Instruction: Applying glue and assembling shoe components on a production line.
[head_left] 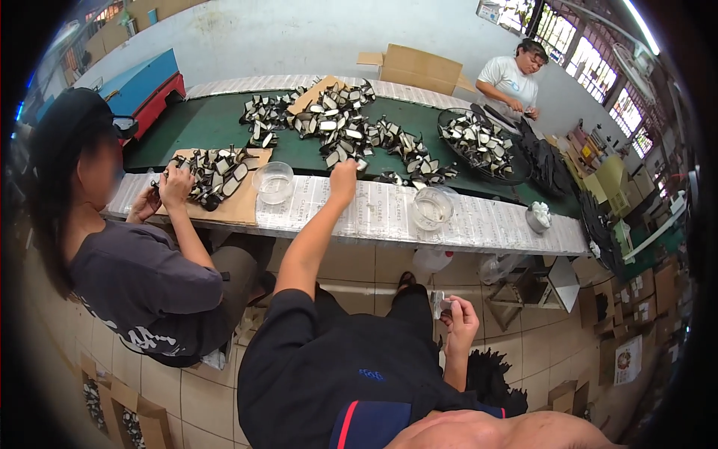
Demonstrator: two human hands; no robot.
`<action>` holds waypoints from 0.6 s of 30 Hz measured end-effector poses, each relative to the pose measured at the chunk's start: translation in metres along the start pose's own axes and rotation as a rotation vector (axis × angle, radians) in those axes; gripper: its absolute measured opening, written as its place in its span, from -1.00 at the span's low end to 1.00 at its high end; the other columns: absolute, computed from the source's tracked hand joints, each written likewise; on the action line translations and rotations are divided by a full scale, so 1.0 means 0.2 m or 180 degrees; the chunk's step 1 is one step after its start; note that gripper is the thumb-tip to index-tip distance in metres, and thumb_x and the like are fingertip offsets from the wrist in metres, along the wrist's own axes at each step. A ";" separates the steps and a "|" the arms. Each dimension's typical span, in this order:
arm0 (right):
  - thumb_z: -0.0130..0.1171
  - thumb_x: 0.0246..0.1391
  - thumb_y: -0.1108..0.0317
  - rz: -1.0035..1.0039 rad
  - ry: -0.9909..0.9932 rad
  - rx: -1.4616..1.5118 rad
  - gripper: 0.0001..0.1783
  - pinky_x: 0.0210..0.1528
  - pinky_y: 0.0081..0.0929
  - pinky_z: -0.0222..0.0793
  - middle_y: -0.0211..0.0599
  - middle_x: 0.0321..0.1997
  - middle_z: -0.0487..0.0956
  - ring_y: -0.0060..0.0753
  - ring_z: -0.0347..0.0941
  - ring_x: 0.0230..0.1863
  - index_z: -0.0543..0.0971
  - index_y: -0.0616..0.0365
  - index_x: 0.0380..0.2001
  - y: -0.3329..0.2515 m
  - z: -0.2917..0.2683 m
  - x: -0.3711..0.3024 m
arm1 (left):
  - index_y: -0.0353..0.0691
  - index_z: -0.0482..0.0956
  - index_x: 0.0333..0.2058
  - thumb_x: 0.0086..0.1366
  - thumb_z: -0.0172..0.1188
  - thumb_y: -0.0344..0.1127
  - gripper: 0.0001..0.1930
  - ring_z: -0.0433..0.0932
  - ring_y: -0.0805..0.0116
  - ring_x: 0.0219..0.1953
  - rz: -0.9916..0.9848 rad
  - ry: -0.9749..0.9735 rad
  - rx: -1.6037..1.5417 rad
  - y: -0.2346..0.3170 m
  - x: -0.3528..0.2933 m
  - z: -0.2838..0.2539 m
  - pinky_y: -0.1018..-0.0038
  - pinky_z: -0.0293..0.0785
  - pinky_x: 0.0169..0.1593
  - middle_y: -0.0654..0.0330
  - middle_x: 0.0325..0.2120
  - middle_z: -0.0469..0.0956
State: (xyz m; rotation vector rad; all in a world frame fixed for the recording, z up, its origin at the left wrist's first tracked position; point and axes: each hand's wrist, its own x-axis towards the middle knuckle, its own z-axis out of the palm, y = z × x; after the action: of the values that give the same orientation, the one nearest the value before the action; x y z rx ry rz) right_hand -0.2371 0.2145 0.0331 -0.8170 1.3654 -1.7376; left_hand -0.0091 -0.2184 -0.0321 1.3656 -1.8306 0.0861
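Observation:
My left hand (343, 182) reaches over the front edge of the table, its fingers closed at the near side of a pile of black-and-cream shoe parts (340, 120). A small whitish thing shows at its fingertips; I cannot make out what it is. Down by my right thigh, my right hand (461, 323) is raised with its fingers closed on a small clear-and-dark piece (441, 305). On the table edge, a round clear plastic tub (433, 209) stands to the right of my left forearm and another clear tub (274, 183) to its left.
At left a co-worker (142, 277) handles parts above a cardboard sheet (238, 215). Another person (511, 82) stands at the far right, behind a round basket (516, 168) of parts. A small cup with white wads (538, 215) stands near the table's right end.

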 end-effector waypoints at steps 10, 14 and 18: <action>0.11 0.30 0.34 0.0261 -0.0069 0.0019 -0.79 -0.29 -0.62 0.51 -0.33 -0.22 0.63 -0.58 0.56 -0.32 0.58 0.25 -0.13 0.09 -0.02 0.10 | -0.28 0.59 -0.37 0.22 0.27 -0.19 -0.76 0.52 0.03 -0.18 -0.0030 -0.0466 -0.1041 0.22 -0.21 -0.30 0.20 0.48 -0.13 0.05 -0.30 0.57; 0.14 0.28 0.32 0.0256 -0.0092 -0.0006 -0.78 -0.28 -0.65 0.50 -0.33 -0.23 0.63 -0.60 0.55 -0.30 0.58 0.25 -0.13 0.10 0.04 0.15 | -0.26 0.60 -0.25 0.18 0.30 -0.20 -0.73 0.46 0.03 -0.04 0.0344 -0.0796 -0.1142 0.16 -0.28 -0.22 0.19 0.40 0.01 0.06 -0.18 0.55; 0.13 0.28 0.35 0.0369 -0.0160 -0.0027 -0.79 -0.28 -0.65 0.50 -0.32 -0.22 0.63 -0.60 0.55 -0.28 0.59 0.24 -0.12 0.11 0.10 0.16 | -0.17 0.62 -0.15 0.21 0.27 -0.21 -0.74 0.27 -0.05 0.20 0.0450 -0.0639 -0.0619 0.13 -0.33 -0.15 0.02 0.18 0.18 -0.02 0.12 0.42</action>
State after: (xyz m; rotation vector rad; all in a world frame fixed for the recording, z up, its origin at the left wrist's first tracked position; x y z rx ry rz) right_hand -0.2322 0.1735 0.0180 -0.7658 1.3605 -1.6129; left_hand -0.0089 -0.1429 -0.0446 1.1422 -2.0430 -0.1571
